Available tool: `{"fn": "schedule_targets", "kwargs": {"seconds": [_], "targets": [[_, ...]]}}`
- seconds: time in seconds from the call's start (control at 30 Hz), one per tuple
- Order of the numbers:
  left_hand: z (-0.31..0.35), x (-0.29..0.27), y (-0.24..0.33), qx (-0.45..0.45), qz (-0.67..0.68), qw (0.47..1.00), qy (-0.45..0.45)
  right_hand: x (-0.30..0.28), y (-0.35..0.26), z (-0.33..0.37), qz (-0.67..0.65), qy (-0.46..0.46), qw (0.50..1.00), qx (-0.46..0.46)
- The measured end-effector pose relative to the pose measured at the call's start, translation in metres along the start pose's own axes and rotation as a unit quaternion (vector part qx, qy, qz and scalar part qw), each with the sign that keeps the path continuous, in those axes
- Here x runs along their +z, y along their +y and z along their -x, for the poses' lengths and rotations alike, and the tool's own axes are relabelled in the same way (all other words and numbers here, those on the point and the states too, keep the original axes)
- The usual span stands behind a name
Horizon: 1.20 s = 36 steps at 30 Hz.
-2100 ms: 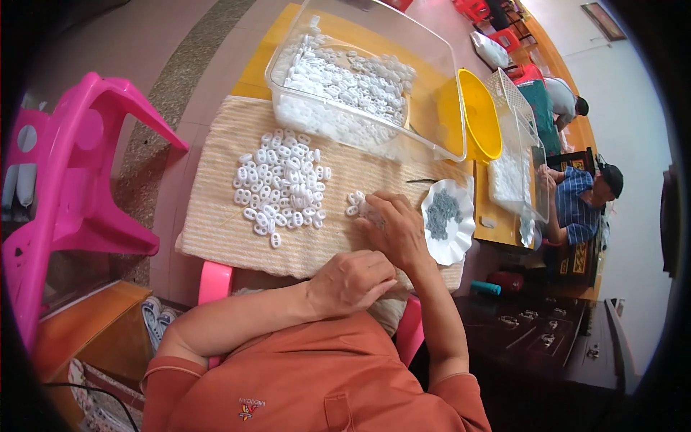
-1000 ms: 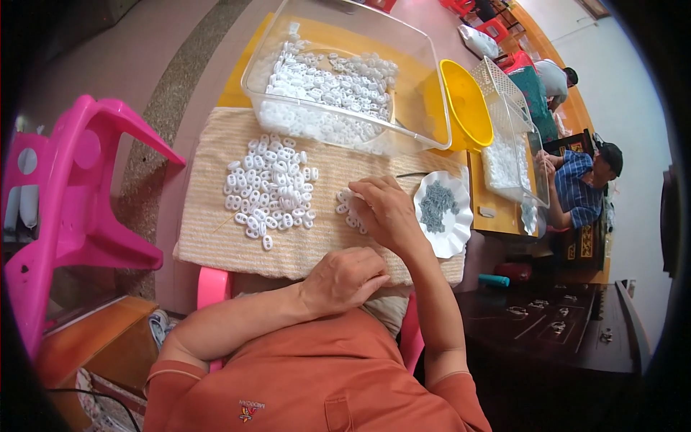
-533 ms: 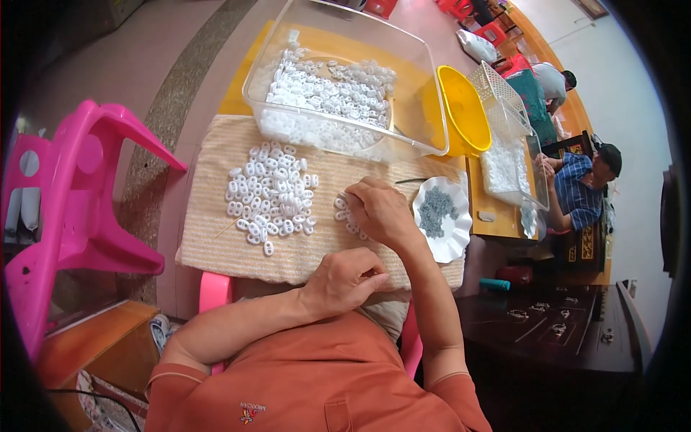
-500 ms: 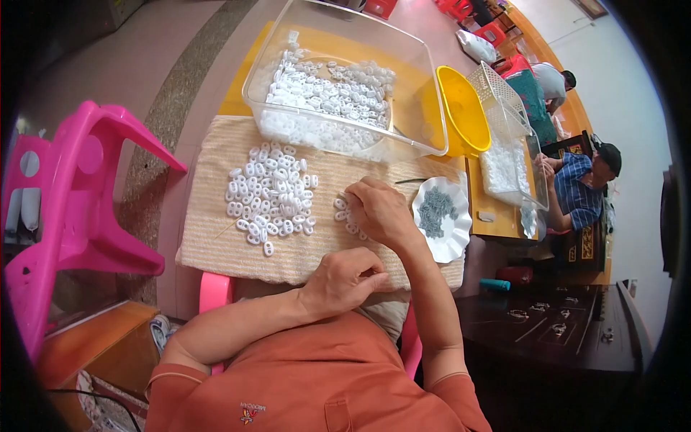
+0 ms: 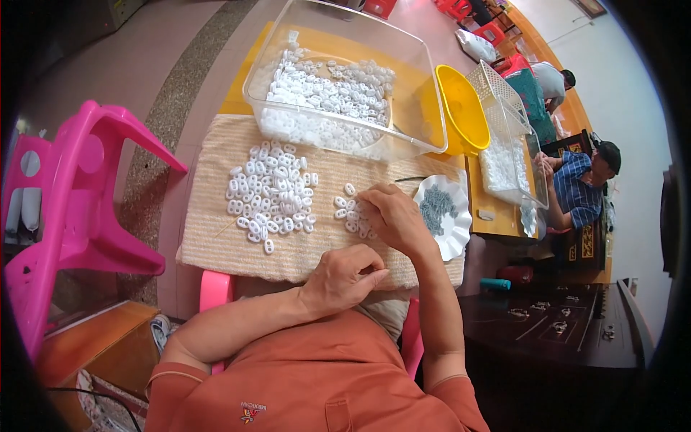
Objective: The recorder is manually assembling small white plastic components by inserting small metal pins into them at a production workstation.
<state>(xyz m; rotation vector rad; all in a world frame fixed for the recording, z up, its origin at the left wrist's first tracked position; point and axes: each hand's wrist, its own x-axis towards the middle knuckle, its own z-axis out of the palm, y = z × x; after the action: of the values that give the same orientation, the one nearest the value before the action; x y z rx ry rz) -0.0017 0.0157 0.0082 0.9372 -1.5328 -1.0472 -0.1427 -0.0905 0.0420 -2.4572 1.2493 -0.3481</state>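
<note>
My right hand point(image 5: 394, 218) bends over a small group of white oval two-holed plastic pieces point(image 5: 350, 207), its fingertips hidden among or behind them. Nearer my body, my left hand point(image 5: 341, 276) rests at the cloth's front edge. Its fingers are curled in, and whatever they may hold is out of sight. Left of the small group lies a larger heap of the same white pieces point(image 5: 270, 191). Right of my right hand, a white fluted dish point(image 5: 455, 236) carries many tiny grey parts point(image 5: 435, 209). All this lies on a beige striped cloth point(image 5: 209, 216).
Beyond the cloth stands a clear plastic bin point(image 5: 345, 140) with many white pieces, beside a yellow basin point(image 5: 468, 119). A pink plastic chair point(image 5: 79, 209) is at the left. At the right, a co-worker in a checked shirt point(image 5: 579, 183) sits by another clear bin point(image 5: 536, 187).
My right hand has shifted slightly right, showing more of the small group of white pieces. One piece now lies at the group's far side. My left hand has barely moved.
</note>
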Motion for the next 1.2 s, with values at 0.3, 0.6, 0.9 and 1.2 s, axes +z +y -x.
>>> {"fn": "schedule_targets", "kwargs": {"seconds": [0.3,0.6,0.9,1.2], "targets": [[0.0,0.001,0.001,0.006,0.009,1.0,-0.002,-0.004,-0.008,0.009,0.005,-0.016,0.999,-0.028],[0.001,0.002,0.003,0.002,0.015,1.0,-0.004,0.003,-0.006,0.02,0.019,0.002,0.999,-0.026],[0.002,0.004,-0.002,-0.007,0.002,1.0,-0.017,0.014,0.008,0.023,-0.053,0.122,0.989,-0.058],[0.0,0.003,-0.002,-0.008,-0.002,1.0,-0.023,0.006,0.011,0.028,-0.068,0.109,0.991,-0.043]]}}
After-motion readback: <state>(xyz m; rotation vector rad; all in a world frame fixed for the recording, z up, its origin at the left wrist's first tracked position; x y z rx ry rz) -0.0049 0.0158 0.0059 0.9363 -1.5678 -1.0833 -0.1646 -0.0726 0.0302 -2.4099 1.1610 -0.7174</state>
